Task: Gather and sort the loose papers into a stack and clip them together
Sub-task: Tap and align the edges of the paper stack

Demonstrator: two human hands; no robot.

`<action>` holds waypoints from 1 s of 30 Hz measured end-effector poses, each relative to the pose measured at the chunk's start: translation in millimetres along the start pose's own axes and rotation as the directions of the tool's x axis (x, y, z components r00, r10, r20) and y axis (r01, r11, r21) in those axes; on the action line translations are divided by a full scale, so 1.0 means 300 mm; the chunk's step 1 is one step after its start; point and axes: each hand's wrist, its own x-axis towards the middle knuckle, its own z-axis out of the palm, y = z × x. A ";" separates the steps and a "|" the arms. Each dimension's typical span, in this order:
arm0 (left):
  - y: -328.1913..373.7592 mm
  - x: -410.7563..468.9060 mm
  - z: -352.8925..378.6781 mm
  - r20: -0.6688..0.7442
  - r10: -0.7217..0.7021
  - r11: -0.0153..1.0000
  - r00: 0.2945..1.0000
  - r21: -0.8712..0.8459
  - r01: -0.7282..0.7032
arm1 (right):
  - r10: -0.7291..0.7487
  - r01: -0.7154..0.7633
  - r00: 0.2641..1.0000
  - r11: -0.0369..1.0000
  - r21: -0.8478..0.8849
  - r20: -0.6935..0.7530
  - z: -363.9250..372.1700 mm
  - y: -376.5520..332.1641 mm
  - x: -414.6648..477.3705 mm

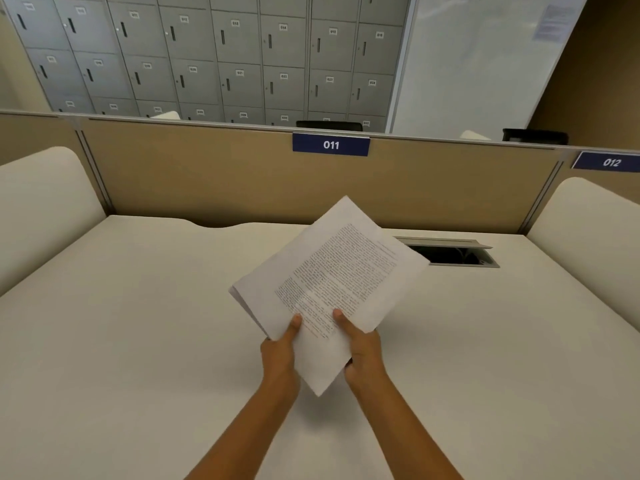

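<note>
Both hands grip paper stack (pixel 332 289) above bench (pixel 138 323): left hand (pixel 278 355) at 7 o'clock, right hand (pixel 363 351) at 5; fingers clamped on sheets.

1. Soft, even overhead light fills the scene; the white desk (pixel 138 341) reads bright without glare.
2. Faint, diffuse shadows fall beneath the papers (pixel 332 282) and forearms.
3. Wide-angle distortion bends the partition (pixel 207 174) and lockers (pixel 207 53) toward the edges.
4. Printed text and locker numbers are soft and illegible.
</note>
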 end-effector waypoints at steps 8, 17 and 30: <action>0.153 0.049 -0.054 0.187 0.146 0.987 0.972 0.039 -0.156 | -0.158 0.169 0.985 0.959 -0.228 0.068 -0.053 -0.119 0.035; 0.315 0.108 -0.034 0.500 0.025 0.787 0.866 0.524 -0.326 | 0.057 0.131 0.933 0.867 -0.481 0.355 -0.114 -0.253 0.017; 0.172 0.050 0.029 0.409 0.399 0.633 0.820 0.524 -0.570 | -0.237 0.248 0.966 0.754 -0.608 0.100 -0.069 -0.118 0.014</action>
